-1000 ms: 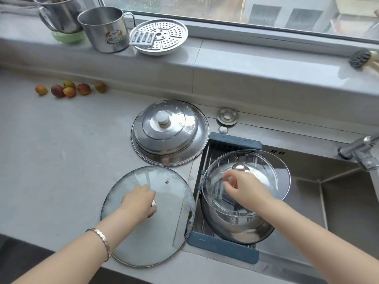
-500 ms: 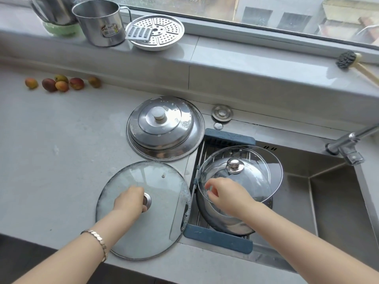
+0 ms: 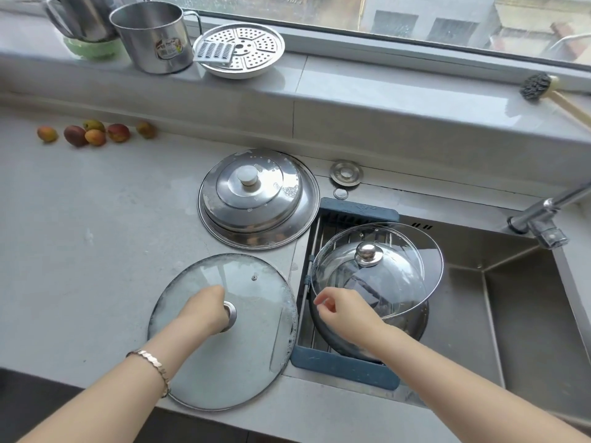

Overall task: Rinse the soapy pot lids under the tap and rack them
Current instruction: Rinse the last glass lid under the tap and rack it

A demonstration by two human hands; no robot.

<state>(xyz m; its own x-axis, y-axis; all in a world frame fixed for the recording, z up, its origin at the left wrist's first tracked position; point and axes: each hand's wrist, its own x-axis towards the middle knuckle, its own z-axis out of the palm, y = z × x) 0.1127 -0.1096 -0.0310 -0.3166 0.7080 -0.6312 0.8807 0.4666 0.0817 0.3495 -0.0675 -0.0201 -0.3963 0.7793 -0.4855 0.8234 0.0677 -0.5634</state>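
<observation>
A large flat glass lid [image 3: 243,356] with suds along its rim lies on the counter at the front. My left hand [image 3: 204,311] is closed around its metal knob [image 3: 231,313]. In the blue sink rack [image 3: 345,367] a domed clear glass lid [image 3: 396,270] with a steel knob leans on a steel lid [image 3: 361,345] beneath it. My right hand [image 3: 343,310] hovers over that clear lid's near rim, fingers loosely curled and holding nothing. Two stacked steel lids [image 3: 259,199] flecked with foam sit on the counter behind. The tap [image 3: 543,220] is at the right, with no water visible.
The steel sink basin [image 3: 527,314] lies right of the rack. A drain plug [image 3: 346,172] sits behind the rack. Several small fruits [image 3: 92,132] lie at the far left. On the window ledge stand steel mugs [image 3: 153,36], a perforated steamer plate [image 3: 246,49] and a brush [image 3: 537,86].
My right hand has let go of the clear lid's knob and drawn back toward me to its near rim. My left hand has settled onto the flat glass lid's knob.
</observation>
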